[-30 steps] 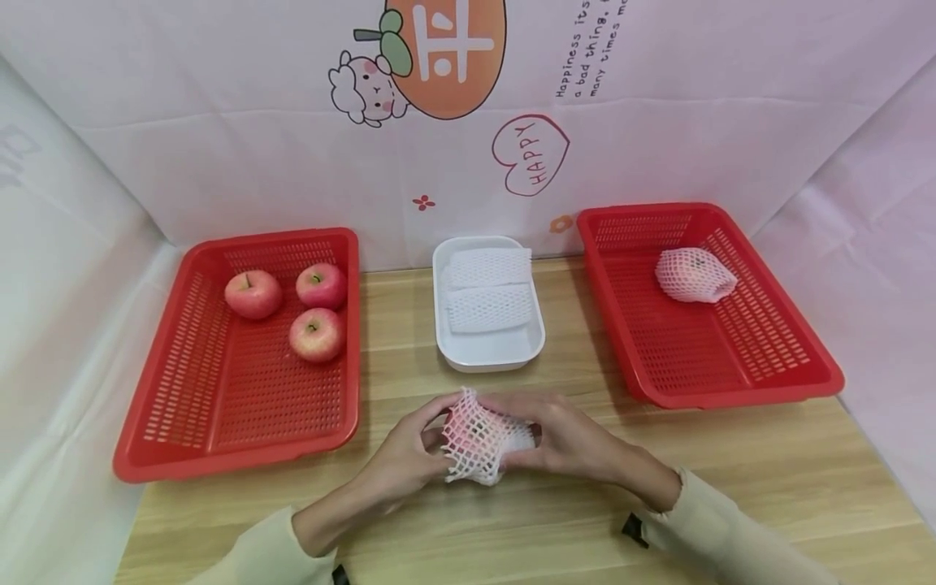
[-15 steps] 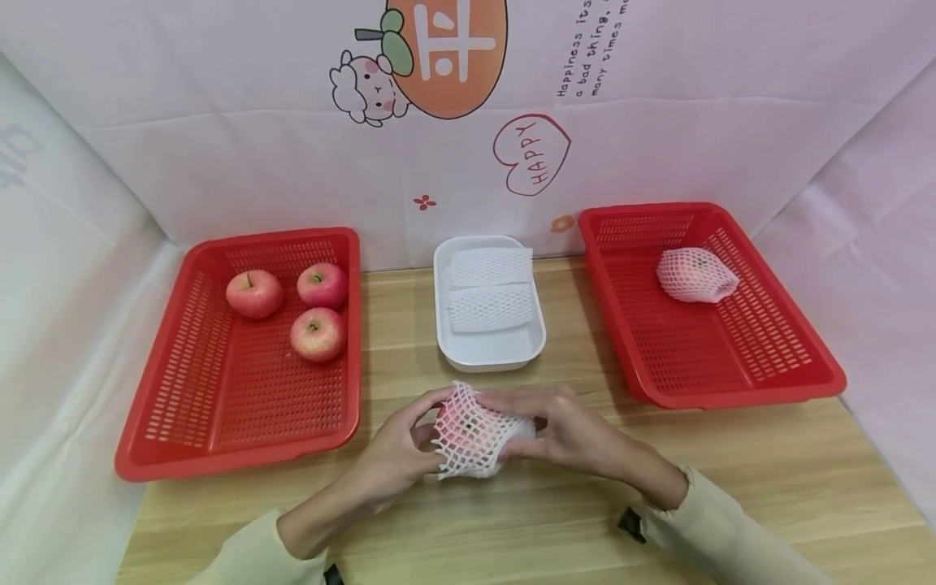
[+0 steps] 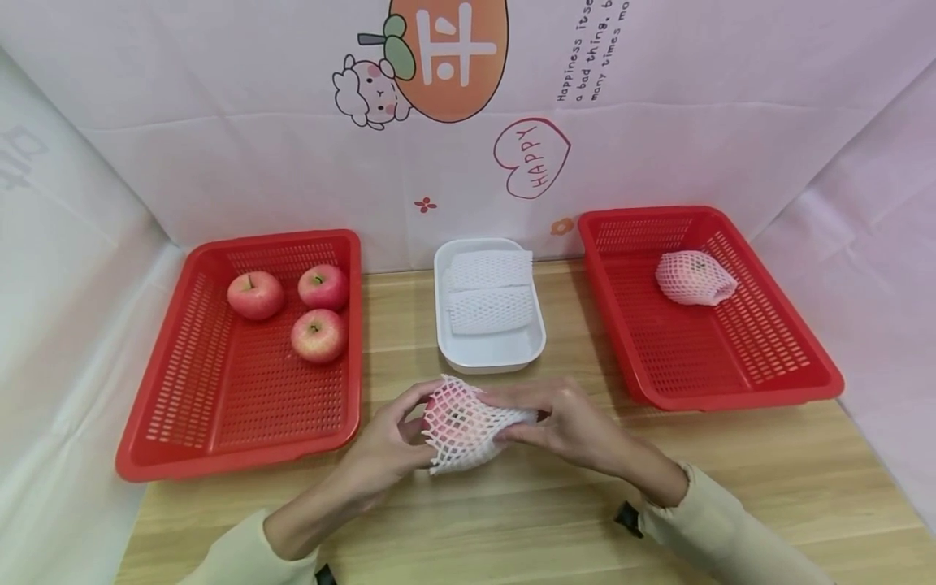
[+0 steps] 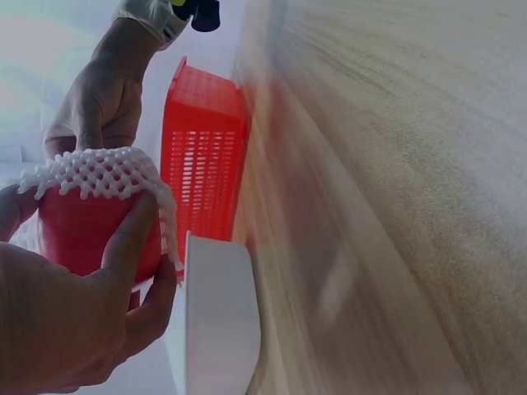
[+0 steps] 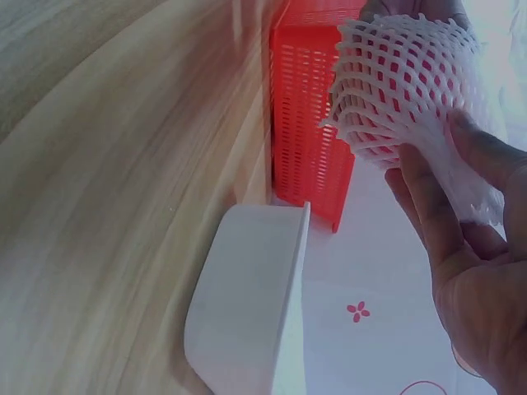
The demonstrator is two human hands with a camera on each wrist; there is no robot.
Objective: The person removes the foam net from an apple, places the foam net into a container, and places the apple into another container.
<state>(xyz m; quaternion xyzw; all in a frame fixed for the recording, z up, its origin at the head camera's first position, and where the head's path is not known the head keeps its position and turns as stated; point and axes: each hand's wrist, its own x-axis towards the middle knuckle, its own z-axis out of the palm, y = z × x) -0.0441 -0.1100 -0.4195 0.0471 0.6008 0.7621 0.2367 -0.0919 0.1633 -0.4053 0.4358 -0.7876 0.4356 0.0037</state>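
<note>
Between the two hands is a red apple (image 4: pixel 90 230) partly covered by a white foam net sleeve (image 3: pixel 468 439). My left hand (image 3: pixel 383 443) grips the apple at its bare left side, fingers and thumb curled round it. With thumb and fingers, my right hand (image 3: pixel 566 418) pinches the gathered right end of the foam net, as the right wrist view also shows. The open edge of the net (image 4: pixel 103 173) reaches over part of the apple in the left wrist view. Both hands are over the near middle of the wooden table (image 3: pixel 504 528).
On the left, a red basket (image 3: pixel 168 465) holds three bare apples (image 3: pixel 319 335). A white tray (image 3: pixel 491 366) with folded foam nets (image 3: pixel 490 309) stands at the middle back. In the right red basket (image 3: pixel 731 400) lies one apple in a net (image 3: pixel 695 278).
Both hands with the apple have shifted slightly left and away from the body. The net now spreads further left over the apple, and its gathered end lies longer toward the right hand.
</note>
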